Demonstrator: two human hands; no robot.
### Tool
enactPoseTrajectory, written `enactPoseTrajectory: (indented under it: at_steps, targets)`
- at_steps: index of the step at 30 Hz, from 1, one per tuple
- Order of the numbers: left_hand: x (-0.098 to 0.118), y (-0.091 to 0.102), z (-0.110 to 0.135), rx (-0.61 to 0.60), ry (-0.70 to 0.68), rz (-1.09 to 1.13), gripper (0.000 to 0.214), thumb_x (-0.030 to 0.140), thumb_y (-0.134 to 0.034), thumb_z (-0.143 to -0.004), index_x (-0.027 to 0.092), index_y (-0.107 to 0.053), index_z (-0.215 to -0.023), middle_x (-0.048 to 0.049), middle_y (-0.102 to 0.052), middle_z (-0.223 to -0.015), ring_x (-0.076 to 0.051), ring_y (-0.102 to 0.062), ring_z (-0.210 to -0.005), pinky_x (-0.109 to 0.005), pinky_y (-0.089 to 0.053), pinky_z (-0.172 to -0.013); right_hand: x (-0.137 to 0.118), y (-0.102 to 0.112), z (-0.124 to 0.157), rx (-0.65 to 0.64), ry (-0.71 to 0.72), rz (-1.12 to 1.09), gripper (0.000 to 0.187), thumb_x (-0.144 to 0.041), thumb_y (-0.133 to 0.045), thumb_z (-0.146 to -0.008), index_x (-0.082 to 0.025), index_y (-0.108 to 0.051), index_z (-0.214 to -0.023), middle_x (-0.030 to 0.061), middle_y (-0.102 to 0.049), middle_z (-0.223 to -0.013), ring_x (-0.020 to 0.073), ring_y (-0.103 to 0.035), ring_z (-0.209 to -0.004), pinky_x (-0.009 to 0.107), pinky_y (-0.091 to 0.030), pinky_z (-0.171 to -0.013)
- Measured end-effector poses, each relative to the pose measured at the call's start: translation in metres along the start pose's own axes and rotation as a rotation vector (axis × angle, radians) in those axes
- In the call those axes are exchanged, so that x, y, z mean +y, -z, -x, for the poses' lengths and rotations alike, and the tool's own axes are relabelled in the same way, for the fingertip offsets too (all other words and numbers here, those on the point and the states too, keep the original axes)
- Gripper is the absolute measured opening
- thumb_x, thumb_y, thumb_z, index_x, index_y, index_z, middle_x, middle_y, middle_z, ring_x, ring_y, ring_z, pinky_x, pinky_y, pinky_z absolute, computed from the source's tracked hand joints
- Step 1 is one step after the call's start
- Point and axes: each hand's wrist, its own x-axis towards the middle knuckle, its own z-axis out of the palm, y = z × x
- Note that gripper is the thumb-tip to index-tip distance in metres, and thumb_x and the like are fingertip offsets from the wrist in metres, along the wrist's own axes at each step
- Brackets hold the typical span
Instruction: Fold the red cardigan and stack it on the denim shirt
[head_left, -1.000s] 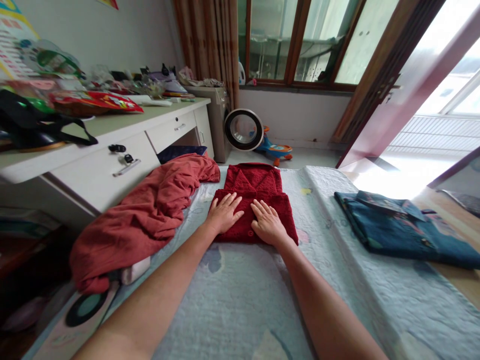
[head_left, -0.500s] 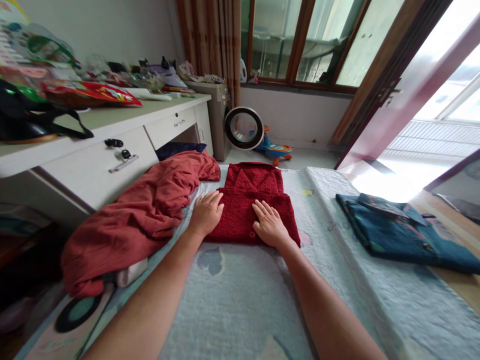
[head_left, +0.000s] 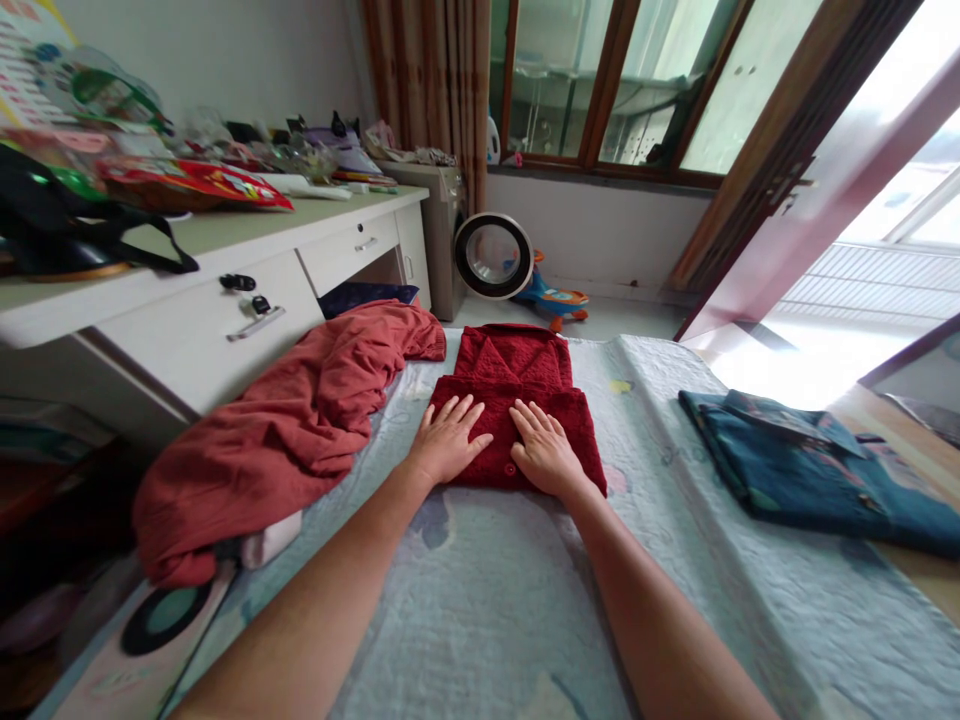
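A dark red garment (head_left: 517,362) with a button near its front edge lies partly folded on the light blue bed cover (head_left: 480,600). Flat on its left part rests my left hand (head_left: 448,440), fingers spread. My right hand (head_left: 545,448) lies palm down on the right part, fingers stretched out and slightly apart. Neither hand grips the cloth. To the left is a crumpled heap of rust-red clothing (head_left: 300,430). Folded blue denim (head_left: 817,475) lies at the right side of the bed.
A white desk (head_left: 202,330) with drawers and cluttered items runs along the left. Beyond the bed stand a washing machine with its round door (head_left: 493,256) open and a blue-and-orange ride-on toy (head_left: 555,296). At the right, a door (head_left: 780,200) stands open.
My left hand has moved right, from the garment's left edge onto its folded surface, with its fingers more spread. My right hand stays in about the same place on the cloth.
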Motion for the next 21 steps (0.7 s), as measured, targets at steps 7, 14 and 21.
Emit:
enactPoseTrajectory:
  at_steps: [7,14,21]
  targets:
    - [-0.019,0.001,-0.005,-0.027,0.128,-0.009,0.064,0.061,-0.03,-0.094,0.028,-0.034,-0.148,-0.0064,-0.028,-0.158,-0.032,-0.026,-0.143,-0.063,-0.021,-0.111,0.0,-0.001,-0.002,-0.012,-0.008,-0.012,0.066,-0.026,-0.038,-0.087,-0.017,-0.03,-0.151,0.0016,-0.021,-0.16,0.0199,-0.015,-0.147,0.04,-0.013,-0.119]
    - [-0.018,0.011,-0.003,0.198,0.119,-0.098,0.046,0.043,-0.04,-0.095,0.023,-0.051,-0.135,-0.0094,-0.044,-0.149,-0.03,-0.031,-0.141,-0.062,-0.013,-0.115,-0.001,0.001,-0.001,-0.023,-0.023,-0.018,0.066,-0.026,-0.038,-0.086,-0.018,-0.03,-0.151,0.0011,-0.021,-0.16,0.019,-0.014,-0.147,0.039,-0.012,-0.119]
    - [-0.012,0.007,-0.008,0.028,-0.009,0.029,0.052,0.047,-0.038,-0.096,0.025,-0.043,-0.142,-0.0056,-0.037,-0.154,-0.029,-0.032,-0.141,-0.053,-0.028,-0.112,0.0,0.0,-0.002,-0.021,-0.019,-0.034,0.066,-0.027,-0.039,-0.086,-0.018,-0.03,-0.151,0.001,-0.021,-0.16,0.0193,-0.014,-0.147,0.039,-0.012,-0.119]
